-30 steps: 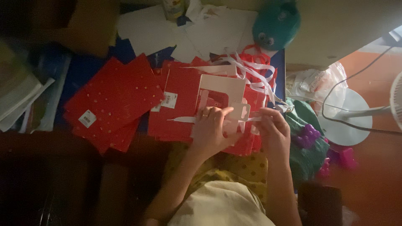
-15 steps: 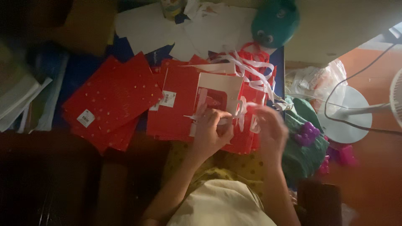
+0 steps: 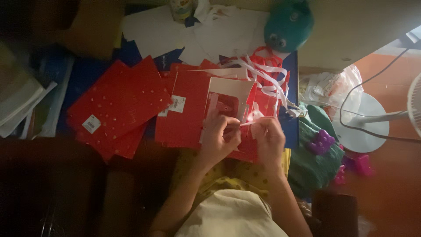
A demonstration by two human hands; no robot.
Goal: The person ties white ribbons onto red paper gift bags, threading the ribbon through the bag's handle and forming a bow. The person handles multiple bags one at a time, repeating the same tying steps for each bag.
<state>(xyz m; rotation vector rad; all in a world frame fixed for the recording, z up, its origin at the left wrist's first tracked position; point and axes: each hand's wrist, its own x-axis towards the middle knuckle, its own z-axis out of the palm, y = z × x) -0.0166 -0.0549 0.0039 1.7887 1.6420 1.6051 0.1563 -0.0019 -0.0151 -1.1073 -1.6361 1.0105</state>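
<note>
Her left hand grips the red bag, fingers curled on its open top. The right hand pinches a white ribbon; I can't see inside the bag

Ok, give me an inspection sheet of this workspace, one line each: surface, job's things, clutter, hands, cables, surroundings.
Surface: blue work surface, mostly covered.
Job's things: red paper bag with white card insert; white ribbon.
Clutter: flat red bags, white paper sheets, teal toy, green cloth, purple pieces.
Hands: left hand on the bag; right hand, fingers pinching a ribbon strip.
Cables: dark cable to the fan.
Surroundings: white fan base, orange floor.
</note>
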